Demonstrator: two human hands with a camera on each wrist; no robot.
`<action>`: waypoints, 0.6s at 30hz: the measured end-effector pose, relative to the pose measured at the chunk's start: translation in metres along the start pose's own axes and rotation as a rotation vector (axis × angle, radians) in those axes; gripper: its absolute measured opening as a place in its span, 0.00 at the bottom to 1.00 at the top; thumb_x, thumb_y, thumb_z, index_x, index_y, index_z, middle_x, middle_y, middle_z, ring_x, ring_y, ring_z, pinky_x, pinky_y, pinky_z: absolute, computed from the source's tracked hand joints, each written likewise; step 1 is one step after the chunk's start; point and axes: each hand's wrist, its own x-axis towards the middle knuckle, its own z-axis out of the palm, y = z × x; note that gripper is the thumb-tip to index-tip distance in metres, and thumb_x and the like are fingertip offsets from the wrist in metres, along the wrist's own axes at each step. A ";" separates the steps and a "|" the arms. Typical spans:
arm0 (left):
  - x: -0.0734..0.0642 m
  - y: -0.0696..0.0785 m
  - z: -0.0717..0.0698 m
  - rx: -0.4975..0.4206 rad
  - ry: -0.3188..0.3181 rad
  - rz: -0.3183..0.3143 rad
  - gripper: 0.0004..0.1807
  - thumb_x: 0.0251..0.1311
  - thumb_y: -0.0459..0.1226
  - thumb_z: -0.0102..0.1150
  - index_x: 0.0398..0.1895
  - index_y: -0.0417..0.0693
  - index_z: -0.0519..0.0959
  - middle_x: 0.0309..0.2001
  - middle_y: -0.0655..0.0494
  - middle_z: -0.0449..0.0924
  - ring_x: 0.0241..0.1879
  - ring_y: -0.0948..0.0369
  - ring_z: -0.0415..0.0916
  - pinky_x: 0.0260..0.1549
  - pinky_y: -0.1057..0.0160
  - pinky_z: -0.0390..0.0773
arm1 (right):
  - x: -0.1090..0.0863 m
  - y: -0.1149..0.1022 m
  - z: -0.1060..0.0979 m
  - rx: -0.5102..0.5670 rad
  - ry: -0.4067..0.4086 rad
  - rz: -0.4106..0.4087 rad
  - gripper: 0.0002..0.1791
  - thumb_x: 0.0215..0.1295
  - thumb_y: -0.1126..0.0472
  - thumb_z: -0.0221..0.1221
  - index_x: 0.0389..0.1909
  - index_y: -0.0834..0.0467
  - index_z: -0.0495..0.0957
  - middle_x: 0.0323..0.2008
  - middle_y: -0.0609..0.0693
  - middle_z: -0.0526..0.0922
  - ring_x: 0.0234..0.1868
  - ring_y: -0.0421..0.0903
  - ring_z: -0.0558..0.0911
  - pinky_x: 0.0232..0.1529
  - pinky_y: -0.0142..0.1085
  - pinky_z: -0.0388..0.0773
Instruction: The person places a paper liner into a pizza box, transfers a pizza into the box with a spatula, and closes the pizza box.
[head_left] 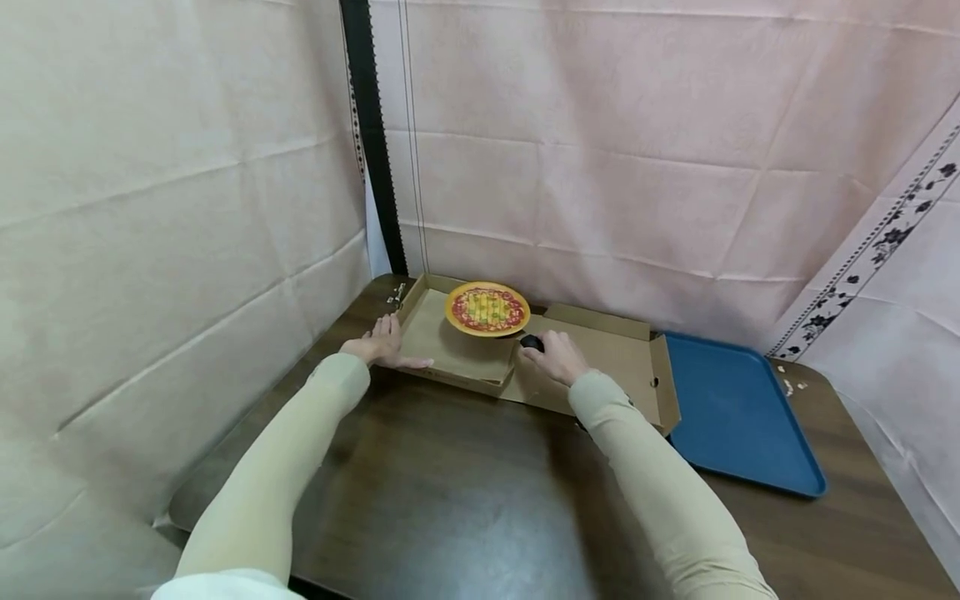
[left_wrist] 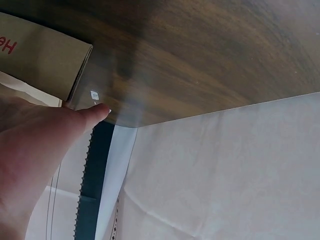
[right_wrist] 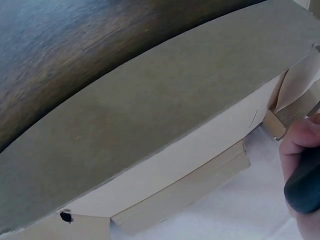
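My right hand [head_left: 557, 357] grips the black handle [head_left: 532, 342] of a spatula whose blade is mostly hidden. At its far end is a round toy-like pizza [head_left: 487, 309] with a yellow rim, held over the left half of an open cardboard pizza box [head_left: 457, 367]. A shadow falls on the cardboard below it. My left hand [head_left: 384, 342] rests at the box's front left corner, fingers straight and thumb stretched along the front. In the right wrist view, the dark handle [right_wrist: 305, 185] sits within the curled fingers.
The box's unfolded lid [head_left: 607, 358] lies to the right, with raised flaps. Beyond it is a blue tray [head_left: 742, 408] on the brown wooden table [head_left: 450, 483]. Pale cloth [head_left: 600, 150] hangs behind and to the left.
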 end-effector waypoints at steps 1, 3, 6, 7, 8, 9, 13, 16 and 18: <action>0.001 0.000 0.000 -0.001 0.002 0.003 0.77 0.43 0.81 0.42 0.73 0.25 0.32 0.75 0.28 0.28 0.75 0.37 0.33 0.73 0.40 0.46 | 0.001 -0.001 0.000 -0.001 0.000 0.005 0.18 0.69 0.50 0.56 0.22 0.56 0.72 0.16 0.49 0.67 0.15 0.43 0.61 0.18 0.32 0.56; 0.003 0.000 0.000 -0.006 0.003 0.003 0.78 0.41 0.82 0.42 0.73 0.25 0.32 0.74 0.28 0.28 0.75 0.37 0.32 0.72 0.39 0.46 | 0.004 -0.004 -0.001 -0.007 -0.002 0.013 0.19 0.69 0.49 0.56 0.22 0.56 0.72 0.16 0.49 0.67 0.15 0.43 0.61 0.18 0.32 0.56; 0.006 0.000 0.000 -0.023 0.007 -0.007 0.79 0.40 0.82 0.42 0.73 0.26 0.31 0.75 0.28 0.27 0.75 0.36 0.32 0.72 0.39 0.45 | 0.006 -0.009 -0.001 -0.019 0.002 0.007 0.18 0.69 0.50 0.56 0.23 0.57 0.72 0.16 0.49 0.66 0.15 0.43 0.61 0.19 0.32 0.55; 0.006 0.000 0.000 -0.025 0.006 -0.011 0.78 0.40 0.82 0.42 0.73 0.26 0.30 0.75 0.29 0.27 0.75 0.36 0.32 0.73 0.39 0.44 | 0.007 -0.010 0.000 -0.019 0.000 0.003 0.18 0.69 0.50 0.56 0.23 0.57 0.72 0.16 0.49 0.66 0.16 0.43 0.61 0.19 0.33 0.55; 0.009 -0.002 0.002 -0.027 0.005 -0.013 0.79 0.39 0.83 0.42 0.73 0.27 0.30 0.75 0.29 0.27 0.75 0.37 0.31 0.73 0.39 0.44 | 0.008 -0.012 0.001 -0.019 -0.002 -0.001 0.18 0.69 0.50 0.56 0.23 0.57 0.72 0.16 0.49 0.66 0.16 0.43 0.61 0.19 0.33 0.55; 0.010 -0.003 0.003 -0.024 0.002 -0.019 0.80 0.38 0.83 0.41 0.73 0.27 0.29 0.75 0.29 0.26 0.75 0.37 0.31 0.73 0.40 0.44 | 0.008 -0.014 0.002 -0.021 -0.004 -0.007 0.17 0.69 0.50 0.56 0.24 0.57 0.73 0.16 0.49 0.66 0.16 0.43 0.61 0.19 0.33 0.55; 0.010 -0.005 0.006 -0.023 -0.018 -0.034 0.78 0.41 0.82 0.42 0.73 0.29 0.27 0.75 0.31 0.24 0.76 0.38 0.29 0.73 0.40 0.42 | 0.010 -0.020 0.009 -0.022 -0.015 -0.009 0.16 0.68 0.50 0.57 0.26 0.57 0.74 0.18 0.49 0.67 0.17 0.43 0.62 0.20 0.33 0.55; 0.003 -0.001 0.003 -0.030 -0.023 -0.047 0.74 0.47 0.78 0.44 0.73 0.30 0.26 0.75 0.32 0.24 0.76 0.39 0.28 0.73 0.41 0.42 | 0.012 -0.025 0.014 -0.025 -0.020 0.005 0.16 0.67 0.50 0.58 0.26 0.56 0.74 0.18 0.50 0.68 0.17 0.43 0.64 0.20 0.33 0.56; -0.001 0.001 0.001 -0.032 -0.021 -0.053 0.72 0.49 0.77 0.45 0.73 0.31 0.27 0.76 0.33 0.25 0.76 0.40 0.28 0.74 0.42 0.42 | 0.013 -0.028 0.016 -0.025 -0.022 0.016 0.17 0.67 0.49 0.59 0.25 0.56 0.74 0.18 0.50 0.69 0.17 0.44 0.64 0.19 0.33 0.57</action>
